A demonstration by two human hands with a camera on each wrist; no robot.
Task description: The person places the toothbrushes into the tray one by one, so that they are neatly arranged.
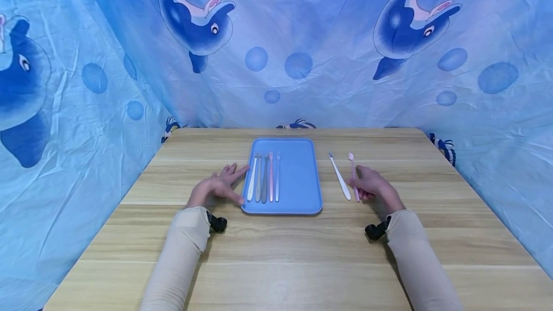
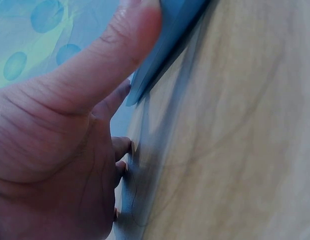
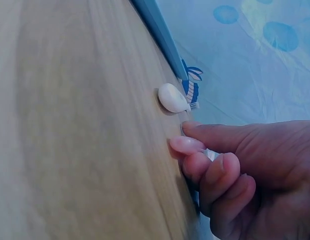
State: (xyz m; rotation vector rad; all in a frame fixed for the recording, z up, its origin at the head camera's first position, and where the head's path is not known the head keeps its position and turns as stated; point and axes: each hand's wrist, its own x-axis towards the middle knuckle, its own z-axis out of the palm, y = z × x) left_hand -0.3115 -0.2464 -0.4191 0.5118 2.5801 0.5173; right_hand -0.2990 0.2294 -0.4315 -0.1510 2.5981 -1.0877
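Note:
My left hand [image 1: 220, 185] lies at the left side of a blue tray [image 1: 300, 176], fingers spread, thumb and forefinger touching its edge. The left wrist view shows the thumb over the tray rim [image 2: 172, 37]. To the right of the tray, my right hand [image 1: 371, 184] pinches a pink toothbrush [image 1: 353, 171] between thumb and curled fingers, its head pointing away from me. In the right wrist view the rounded handle end of that pink toothbrush [image 3: 186, 145] shows close over the table. A white toothbrush [image 1: 340, 176] lies just left of it on the tabletop.
Several toothbrushes lie side by side in the tray's left half: a white one [image 1: 252, 184], two greyish ones, a pink one [image 1: 271, 181] and a pale one [image 1: 278, 181]. The wooden table [image 1: 285, 263] is bordered by a blue dolphin-print curtain [image 1: 276, 28].

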